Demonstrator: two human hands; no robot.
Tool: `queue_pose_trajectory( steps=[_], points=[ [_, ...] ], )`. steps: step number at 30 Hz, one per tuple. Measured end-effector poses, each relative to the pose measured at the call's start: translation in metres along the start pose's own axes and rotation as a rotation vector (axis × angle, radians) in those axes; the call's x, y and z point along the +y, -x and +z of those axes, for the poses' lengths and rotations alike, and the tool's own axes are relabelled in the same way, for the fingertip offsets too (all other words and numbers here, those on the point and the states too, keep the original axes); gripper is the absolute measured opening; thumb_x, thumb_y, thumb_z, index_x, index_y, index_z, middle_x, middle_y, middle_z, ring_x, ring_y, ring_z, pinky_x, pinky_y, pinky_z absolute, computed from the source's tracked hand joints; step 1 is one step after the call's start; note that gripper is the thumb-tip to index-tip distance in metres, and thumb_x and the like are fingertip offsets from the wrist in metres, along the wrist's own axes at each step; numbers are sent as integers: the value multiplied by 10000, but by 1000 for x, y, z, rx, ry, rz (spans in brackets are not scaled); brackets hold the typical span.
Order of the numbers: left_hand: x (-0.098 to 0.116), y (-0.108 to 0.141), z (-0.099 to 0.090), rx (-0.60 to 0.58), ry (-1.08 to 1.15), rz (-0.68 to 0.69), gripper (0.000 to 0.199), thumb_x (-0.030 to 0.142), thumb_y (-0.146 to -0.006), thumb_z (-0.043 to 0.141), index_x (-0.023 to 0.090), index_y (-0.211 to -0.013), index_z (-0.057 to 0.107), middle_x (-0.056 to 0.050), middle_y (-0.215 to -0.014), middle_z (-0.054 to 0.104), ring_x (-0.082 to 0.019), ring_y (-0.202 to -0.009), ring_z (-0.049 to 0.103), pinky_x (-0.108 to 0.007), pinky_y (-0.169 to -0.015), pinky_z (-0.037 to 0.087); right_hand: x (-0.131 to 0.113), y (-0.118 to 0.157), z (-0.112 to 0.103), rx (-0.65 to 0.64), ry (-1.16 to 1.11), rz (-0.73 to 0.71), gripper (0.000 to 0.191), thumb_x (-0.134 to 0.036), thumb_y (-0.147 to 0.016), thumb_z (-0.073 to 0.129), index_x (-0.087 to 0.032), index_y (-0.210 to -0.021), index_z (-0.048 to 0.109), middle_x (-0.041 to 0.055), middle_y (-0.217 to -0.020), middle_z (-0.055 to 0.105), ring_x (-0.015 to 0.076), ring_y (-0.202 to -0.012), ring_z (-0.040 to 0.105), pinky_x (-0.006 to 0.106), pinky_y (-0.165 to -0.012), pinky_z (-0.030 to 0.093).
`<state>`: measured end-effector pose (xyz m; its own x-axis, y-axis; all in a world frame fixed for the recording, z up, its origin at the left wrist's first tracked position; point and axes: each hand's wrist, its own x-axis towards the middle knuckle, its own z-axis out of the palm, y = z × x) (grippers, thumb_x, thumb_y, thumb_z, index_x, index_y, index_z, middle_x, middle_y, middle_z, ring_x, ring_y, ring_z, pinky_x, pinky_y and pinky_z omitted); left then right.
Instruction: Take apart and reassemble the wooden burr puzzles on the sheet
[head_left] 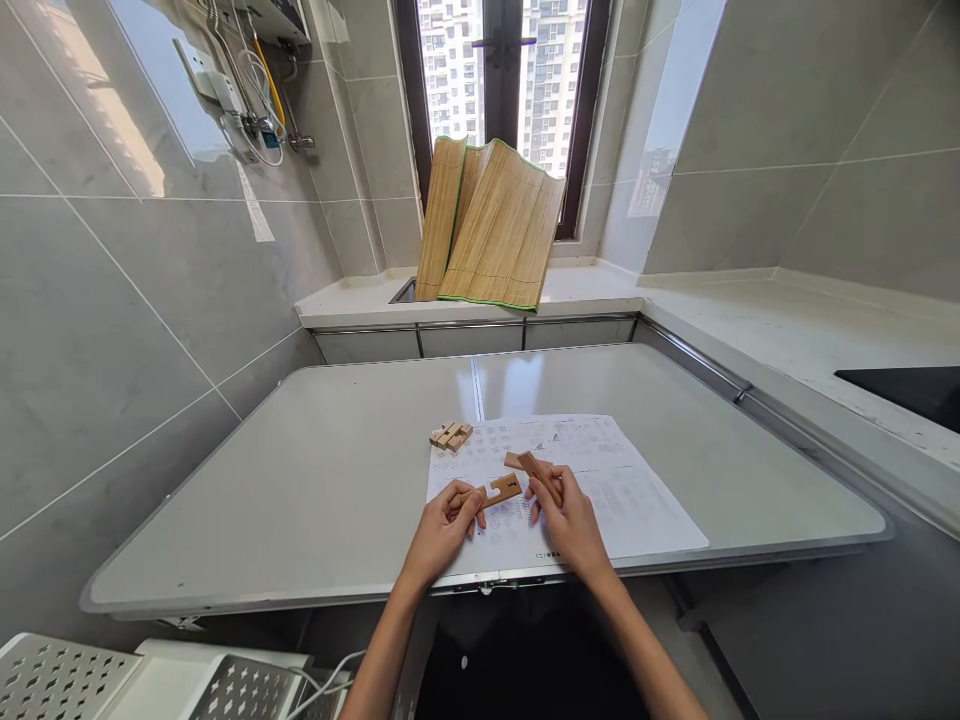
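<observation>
My left hand (452,520) pinches one end of a notched wooden puzzle piece (504,487), which has a cut-out in its edge and a dark mark near its far end. Between the thumb and fingers of my right hand (568,515) is a second wooden puzzle piece (538,474), tilted up toward the left. The two held pieces are apart. Just behind them another wooden piece (514,461) lies on the printed paper sheet (637,500), partly covered by the right-hand piece. Several notched wooden pieces (451,436) lie together at the sheet's far left corner.
The sheet lies on a white folding table (322,480) with a centre seam. Behind it, a folded bamboo mat (502,225) leans on the white counter (600,280) before the window. A metal rail (690,350) runs along the right. A white perforated rack (67,675) stands at lower left.
</observation>
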<state>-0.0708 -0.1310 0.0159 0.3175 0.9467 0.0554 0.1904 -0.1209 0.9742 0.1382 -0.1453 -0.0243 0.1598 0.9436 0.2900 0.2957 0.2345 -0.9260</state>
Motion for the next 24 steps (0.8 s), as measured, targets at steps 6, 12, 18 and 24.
queue_pose_trajectory(
  steps=[6,12,18,24],
  points=[
    [1,1,0,-8,-65,5,380,577,-955,532,211,-858,568,13,-690,634,-140,-616,490,-256,-691,422,-11,10,4,-46,-40,-47,399,-481,-1042,396,-255,-1346,524,85,-1212,679,250,-1045,646,367,-875,526],
    [2,3,2,-1,-100,22,384,575,-948,540,204,-867,596,7,-683,654,-140,-606,508,-264,-681,434,-11,12,1,-169,-52,-48,396,-408,-1050,386,-254,-1386,528,87,-1218,675,269,-1108,631,425,-958,525],
    [1,3,3,1,-139,23,347,538,-957,548,206,-874,601,13,-690,677,-141,-621,528,-253,-675,428,-4,12,0,-260,-34,-72,479,-336,-1049,383,-287,-1526,375,84,-1496,517,262,-1368,490,481,-1148,395],
    [2,4,5,-8,-177,38,351,527,-974,527,198,-879,602,4,-699,700,-142,-621,532,-256,-673,418,0,13,-1,-318,-26,-85,591,-316,-1035,412,-308,-1602,245,72,-1571,435,270,-1434,414,506,-1178,361]
  ],
)
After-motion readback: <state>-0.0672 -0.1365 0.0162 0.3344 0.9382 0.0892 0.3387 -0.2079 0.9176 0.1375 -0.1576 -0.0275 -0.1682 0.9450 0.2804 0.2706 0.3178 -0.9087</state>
